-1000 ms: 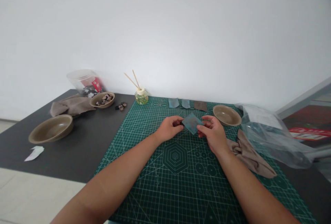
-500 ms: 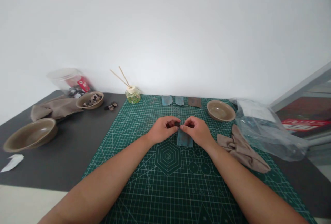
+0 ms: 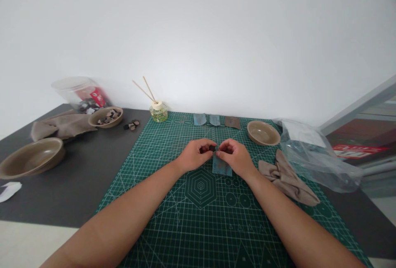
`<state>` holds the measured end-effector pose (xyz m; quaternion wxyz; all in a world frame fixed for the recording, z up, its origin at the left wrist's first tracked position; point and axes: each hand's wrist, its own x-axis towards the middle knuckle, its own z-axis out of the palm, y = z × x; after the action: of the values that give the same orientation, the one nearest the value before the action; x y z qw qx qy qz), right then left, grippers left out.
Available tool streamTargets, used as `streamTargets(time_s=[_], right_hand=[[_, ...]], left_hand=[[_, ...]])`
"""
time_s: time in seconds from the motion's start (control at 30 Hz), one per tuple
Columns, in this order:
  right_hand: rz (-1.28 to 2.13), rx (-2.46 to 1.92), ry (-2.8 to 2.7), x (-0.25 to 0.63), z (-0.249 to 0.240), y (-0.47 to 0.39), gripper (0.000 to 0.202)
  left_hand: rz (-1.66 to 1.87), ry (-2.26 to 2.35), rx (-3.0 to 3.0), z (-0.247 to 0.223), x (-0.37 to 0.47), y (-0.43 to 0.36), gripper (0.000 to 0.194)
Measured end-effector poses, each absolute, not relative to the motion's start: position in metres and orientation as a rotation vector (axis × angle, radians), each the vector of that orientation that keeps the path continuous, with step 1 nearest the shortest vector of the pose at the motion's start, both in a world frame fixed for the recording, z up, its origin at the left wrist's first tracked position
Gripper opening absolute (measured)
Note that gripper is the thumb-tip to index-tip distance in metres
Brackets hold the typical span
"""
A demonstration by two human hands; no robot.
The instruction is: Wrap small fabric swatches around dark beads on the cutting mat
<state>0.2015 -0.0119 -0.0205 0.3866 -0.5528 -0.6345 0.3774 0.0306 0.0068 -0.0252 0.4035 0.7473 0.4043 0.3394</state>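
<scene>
Over the green cutting mat [image 3: 167, 226], both hands meet with their fingertips almost touching. My left hand [image 3: 196, 153] is closed, pinching a small dark piece [image 3: 212, 148] between thumb and forefinger. My right hand [image 3: 236, 156] is also closed in a pinch just beside it; what lies between its fingertips is too small to make out. A blue-grey cloth patch [image 3: 222, 167] shows below the right thumb, its upper end hidden by the fingers. Farther back lie two more bluish patches [image 3: 199, 119] and a brown patch [image 3: 232, 122].
On the right are a bowl [image 3: 263, 133], a crumpled brown cloth [image 3: 291, 179] and a clear plastic bag [image 3: 318, 156]. A reed diffuser [image 3: 159, 112] stands by the wall. Leftward are a bowl of dark and tan pieces [image 3: 107, 118], loose pieces [image 3: 132, 125], another bowl [image 3: 32, 158] and a tipped clear jar [image 3: 78, 92].
The camera view has shifted slightly, so the surroundings sit a little differently. My right fingertips are slightly farther from the left ones, showing a small gap beside the dark piece.
</scene>
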Motion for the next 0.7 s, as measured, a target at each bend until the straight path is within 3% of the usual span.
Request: streamTargets(time_s=[0.7], right_hand=[[1.019, -1.398, -1.555, 0.201, -0.0231, -0.0131, 0.021]], left_hand=[[0.821, 0.983, 2.079, -0.0224, 0.0301, 0.0032, 0.026]])
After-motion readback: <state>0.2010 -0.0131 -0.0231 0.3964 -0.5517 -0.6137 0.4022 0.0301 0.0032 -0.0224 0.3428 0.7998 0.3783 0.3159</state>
